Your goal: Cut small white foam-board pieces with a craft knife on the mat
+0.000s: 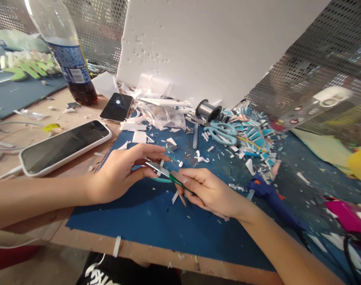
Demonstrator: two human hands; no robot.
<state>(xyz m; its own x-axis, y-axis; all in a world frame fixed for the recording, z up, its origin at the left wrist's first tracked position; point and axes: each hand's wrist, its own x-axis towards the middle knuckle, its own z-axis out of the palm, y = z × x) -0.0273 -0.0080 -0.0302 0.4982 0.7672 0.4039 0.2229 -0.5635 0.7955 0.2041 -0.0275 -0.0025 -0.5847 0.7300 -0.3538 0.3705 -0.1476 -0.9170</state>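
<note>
A small knife (160,169) with a bright blade and a green handle is in my right hand (208,192), its fingers wrapped round the handle. The blade points left, toward my left hand (123,170). My left hand is bent, thumb and fingers close around a small white strip near the blade tip; the strip is partly hidden. A thin light-blue curved piece (161,180) shows just below the blade. Both hands are above the blue mat (133,221), which is strewn with white scraps.
Two phones (66,148) and a cola bottle (69,59) stand or lie at the left. Behind are a wire spool (208,110), light-blue scissors (222,132) and a white foam board (192,47). A blue glue gun (275,200) lies at the right.
</note>
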